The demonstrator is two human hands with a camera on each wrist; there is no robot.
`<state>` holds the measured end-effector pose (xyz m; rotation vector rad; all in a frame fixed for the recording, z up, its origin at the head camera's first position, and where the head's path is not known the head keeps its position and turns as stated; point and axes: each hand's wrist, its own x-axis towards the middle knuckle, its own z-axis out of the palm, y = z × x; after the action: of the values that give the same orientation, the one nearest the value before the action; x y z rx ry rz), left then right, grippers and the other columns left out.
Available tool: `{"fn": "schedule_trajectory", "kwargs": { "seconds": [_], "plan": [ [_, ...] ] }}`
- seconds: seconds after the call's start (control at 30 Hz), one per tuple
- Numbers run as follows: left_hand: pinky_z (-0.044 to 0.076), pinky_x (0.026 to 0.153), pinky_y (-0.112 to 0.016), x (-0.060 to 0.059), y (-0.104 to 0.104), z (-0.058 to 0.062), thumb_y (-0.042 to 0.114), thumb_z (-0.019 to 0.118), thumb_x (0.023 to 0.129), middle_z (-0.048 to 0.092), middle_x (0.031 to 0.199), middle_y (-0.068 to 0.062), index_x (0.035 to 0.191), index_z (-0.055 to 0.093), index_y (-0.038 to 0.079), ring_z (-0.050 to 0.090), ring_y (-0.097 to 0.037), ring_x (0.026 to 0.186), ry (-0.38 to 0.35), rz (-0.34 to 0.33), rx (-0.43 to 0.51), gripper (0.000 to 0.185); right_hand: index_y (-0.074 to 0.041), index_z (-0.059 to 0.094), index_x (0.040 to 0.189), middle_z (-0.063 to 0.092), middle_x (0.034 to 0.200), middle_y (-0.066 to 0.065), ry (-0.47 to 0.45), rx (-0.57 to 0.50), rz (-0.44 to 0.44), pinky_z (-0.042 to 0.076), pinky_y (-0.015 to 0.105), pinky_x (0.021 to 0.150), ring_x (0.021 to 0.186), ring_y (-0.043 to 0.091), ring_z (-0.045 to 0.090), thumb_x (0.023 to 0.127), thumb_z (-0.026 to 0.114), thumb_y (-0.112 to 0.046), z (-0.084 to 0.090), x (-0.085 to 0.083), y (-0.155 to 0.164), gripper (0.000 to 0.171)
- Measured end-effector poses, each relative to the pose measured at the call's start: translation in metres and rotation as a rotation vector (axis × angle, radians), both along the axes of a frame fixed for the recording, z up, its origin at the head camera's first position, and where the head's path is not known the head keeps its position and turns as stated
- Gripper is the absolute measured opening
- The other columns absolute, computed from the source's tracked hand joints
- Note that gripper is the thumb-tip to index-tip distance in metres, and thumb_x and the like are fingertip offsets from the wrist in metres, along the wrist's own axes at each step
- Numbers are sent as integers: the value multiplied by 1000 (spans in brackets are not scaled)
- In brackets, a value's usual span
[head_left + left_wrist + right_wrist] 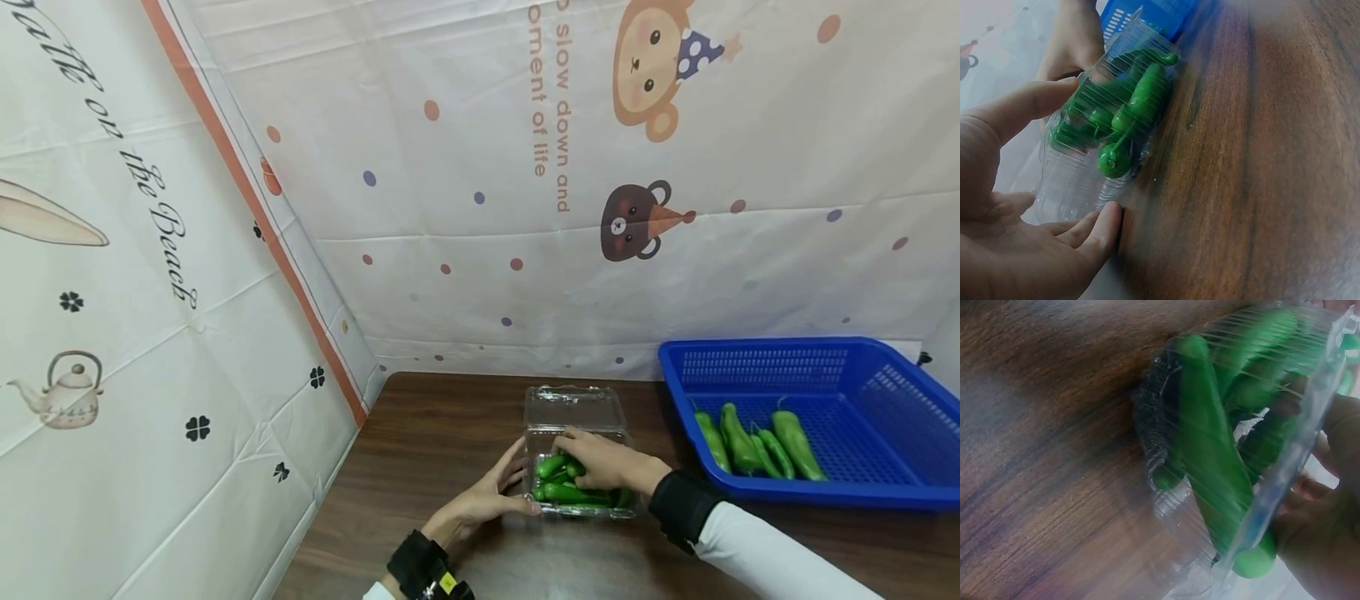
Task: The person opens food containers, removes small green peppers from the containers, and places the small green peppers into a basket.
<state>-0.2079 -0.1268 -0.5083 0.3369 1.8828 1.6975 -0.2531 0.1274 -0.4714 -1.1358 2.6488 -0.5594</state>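
Note:
A clear plastic clamshell box (576, 500) stands on the brown table (435, 433), its lid (573, 408) folded open toward the wall. Several green peppers (558, 492) lie inside it. My left hand (523, 479) braces the box's left wall; its thumb (1035, 100) and straight fingers (1100, 228) span that end. My right hand (581, 457) reaches into the box from above, fingers curled round a green pepper (1210, 475) among the others. Seen through the ribbed wall, that pepper's end lies against my palm (1322, 537).
A blue plastic basket (862, 367) sits at the right of the table with several more green peppers (750, 446) in its near left corner. Printed cloth walls close in the back and the left. Bare wood lies left of the box.

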Motion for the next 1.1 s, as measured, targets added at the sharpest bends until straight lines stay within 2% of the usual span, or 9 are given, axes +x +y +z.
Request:
{"fn": "schedule_trajectory", "kwargs": {
  "seconds": [0.07,0.2,0.3,0.4,0.6,0.7,0.87,0.97,1.1],
  "plan": [
    [32,119,-65,0,0,0,14,76,92,14,172,-15,165,5,37,16,-41,157,7,-3,-2,104,-14,63,112,62,117,7,26,-10,6,55,38,79,97,21,63,84,79,0,1,-1,0,36],
    [33,119,-64,-1,-1,-1,13,76,93,13,172,-16,165,5,38,16,-42,158,10,-10,3,104,-16,64,101,66,103,0,66,-60,45,52,31,73,89,12,61,86,78,-1,1,-4,3,25],
    [33,119,-64,-1,-1,-2,14,77,92,13,172,-16,165,6,39,16,-41,158,7,-8,4,104,-16,66,101,68,99,-4,68,-108,71,51,26,72,88,9,62,91,76,-7,1,-6,5,17],
    [32,119,-65,-1,-1,-2,15,76,92,13,172,-16,165,6,39,16,-41,158,8,-8,1,104,-15,68,106,71,102,-2,60,-160,76,55,27,75,92,12,67,95,71,-10,0,-6,8,12],
    [31,119,-65,-1,-1,-1,15,76,92,14,171,-16,165,6,39,17,-42,157,10,-7,-4,103,-7,66,125,72,120,7,87,-240,77,59,41,91,110,25,70,99,63,-2,1,-5,12,27],
    [32,119,-65,0,-1,-1,15,76,92,14,171,-17,165,7,38,17,-42,157,10,-4,-7,103,-9,67,122,72,117,5,36,-289,77,58,38,88,105,21,69,98,61,2,0,-2,11,28],
    [32,119,-66,1,0,-1,14,78,91,15,171,-16,165,8,39,17,-42,157,3,6,-6,104,-12,70,113,71,107,1,-123,-321,95,51,25,78,91,4,60,95,62,0,4,6,6,24],
    [33,118,-65,1,0,-1,11,77,91,14,171,-16,165,8,39,16,-43,157,-4,7,1,105,-12,70,113,70,104,-1,-185,-315,130,50,22,75,86,0,56,94,65,-3,7,9,4,22],
    [37,118,-61,1,0,0,4,73,93,11,171,-20,166,5,35,13,-45,157,-8,-6,37,105,-13,68,120,68,102,-4,-253,-287,185,50,21,74,84,-1,56,93,69,-8,10,11,2,28]
  ]
}}
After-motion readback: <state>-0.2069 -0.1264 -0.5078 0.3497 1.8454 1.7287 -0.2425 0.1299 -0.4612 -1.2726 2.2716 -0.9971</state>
